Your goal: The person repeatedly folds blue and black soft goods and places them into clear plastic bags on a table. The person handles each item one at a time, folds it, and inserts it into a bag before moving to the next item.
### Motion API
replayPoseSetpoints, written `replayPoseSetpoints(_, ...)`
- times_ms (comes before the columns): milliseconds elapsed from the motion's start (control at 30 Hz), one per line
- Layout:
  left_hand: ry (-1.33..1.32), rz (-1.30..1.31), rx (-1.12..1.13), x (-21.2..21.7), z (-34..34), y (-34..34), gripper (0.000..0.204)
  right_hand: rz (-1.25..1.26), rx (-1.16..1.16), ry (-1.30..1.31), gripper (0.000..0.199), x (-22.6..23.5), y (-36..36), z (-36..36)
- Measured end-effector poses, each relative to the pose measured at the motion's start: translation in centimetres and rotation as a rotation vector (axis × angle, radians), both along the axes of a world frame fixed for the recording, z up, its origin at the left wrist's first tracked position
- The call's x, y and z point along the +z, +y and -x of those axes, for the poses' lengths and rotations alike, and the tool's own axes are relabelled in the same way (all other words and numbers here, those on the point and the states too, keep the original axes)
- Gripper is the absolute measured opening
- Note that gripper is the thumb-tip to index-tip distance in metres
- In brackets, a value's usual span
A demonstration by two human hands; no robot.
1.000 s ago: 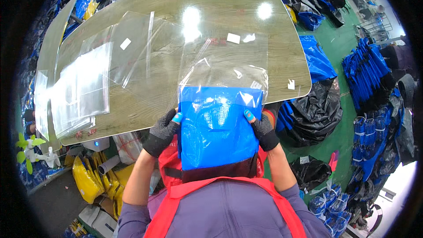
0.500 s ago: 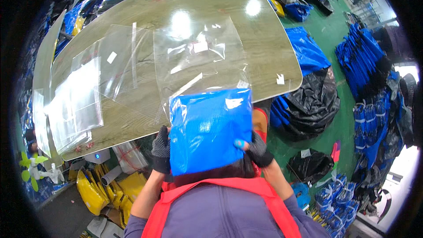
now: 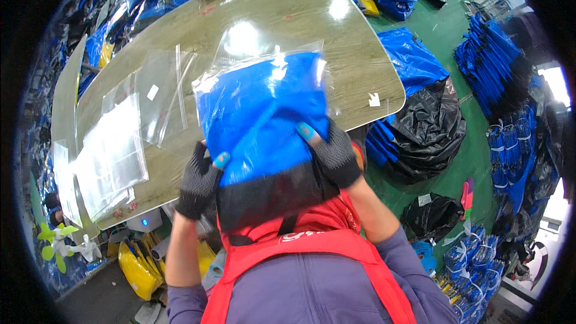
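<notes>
A folded blue-and-black fabric piece in a clear plastic bag [image 3: 264,120] is held up in front of me, over the near edge of the table. My left hand [image 3: 203,181], in a dark grey fingerless glove, grips its left side with the thumb on top. On the opposite side my right hand [image 3: 333,151] wears a matching glove, its thumb pressed on the blue face. The fingers of both hands are partly hidden beneath the bag. Beyond it, a clear bag [image 3: 225,45] lies partly covered on the wood-patterned table [image 3: 354,54].
More clear plastic bags [image 3: 114,144] lie on the table's left. Left below stand yellow folded pieces [image 3: 135,270] and a small green-bladed fan [image 3: 57,246]. A black plastic sack [image 3: 426,138] and blue bundles [image 3: 495,66] sit on the green floor at right.
Both hands have raised the bagged piece away from me, further over the table, and it now covers much of the clear bag there. Its black lower part has come into view.
</notes>
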State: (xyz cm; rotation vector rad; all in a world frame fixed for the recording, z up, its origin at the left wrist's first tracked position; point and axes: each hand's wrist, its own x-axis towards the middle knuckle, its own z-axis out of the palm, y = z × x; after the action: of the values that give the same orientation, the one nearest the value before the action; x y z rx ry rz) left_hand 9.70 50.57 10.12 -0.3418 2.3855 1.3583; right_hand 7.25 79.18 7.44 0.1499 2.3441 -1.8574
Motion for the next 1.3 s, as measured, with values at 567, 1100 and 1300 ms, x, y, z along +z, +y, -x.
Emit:
replayPoseSetpoints(567, 1.024, 0.03, -0.092, -4.6, 19.9, 13.5, 0.042, -0.683, -0.026, -0.217, 0.062, -1.2, -2.1, 4.0)
replayPoseSetpoints(1100, 0.968, 0.122, -0.071, -8.4, 21.6, 13.7, 0.031, 0.048, -0.351, 0.797, 0.021, 9.9, -8.9, 16.1)
replayPoseSetpoints(1300, 0.676, -0.15, 0.249, -6.0, 23.5, 12.9, 0.026, 1.592, -0.277, 0.301, 0.028, -2.9, -7.8, 24.0)
